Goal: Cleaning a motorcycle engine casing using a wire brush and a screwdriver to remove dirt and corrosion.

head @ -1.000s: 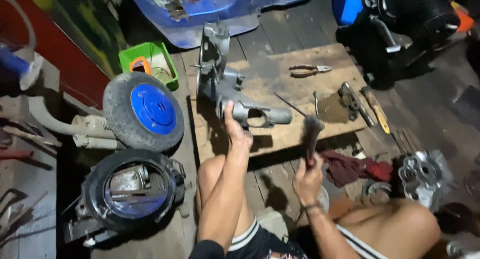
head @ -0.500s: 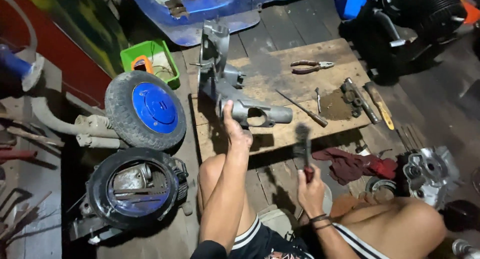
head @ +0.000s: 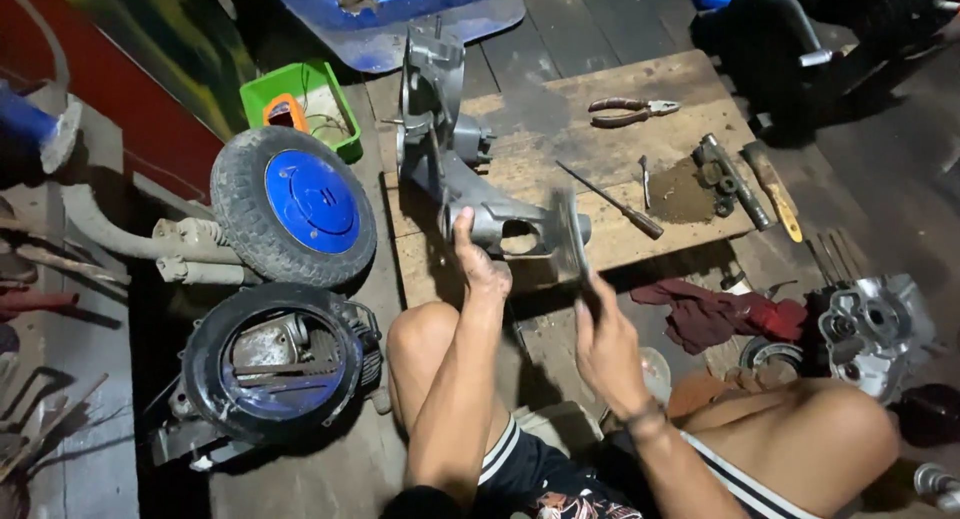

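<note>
Left hand (head: pixel 478 264) grips the grey engine casing (head: pixel 470 184) on the wooden board's (head: pixel 560 129) near-left corner; right hand (head: pixel 605 344) clasps a blurred tool (head: pixel 572 241), perhaps a brush. Green tray (head: pixel 300 104) holds an orange object (head: pixel 285 114).

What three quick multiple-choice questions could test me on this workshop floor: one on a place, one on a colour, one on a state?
1. Where do the pliers lie?
A. on the wooden board
B. in the green tray
C. on the red rag

2. What colour is the wheel hub?
A. yellow
B. blue
C. white

3. What is the left hand doing?
A. hanging free
B. gripping the grey metal casing
C. holding the pliers

Answers: 1 A, they rest at the board's far side; 2 B, the disc inside the tyre is blue; 3 B, its fingers wrap the casing's lower arm.
</note>
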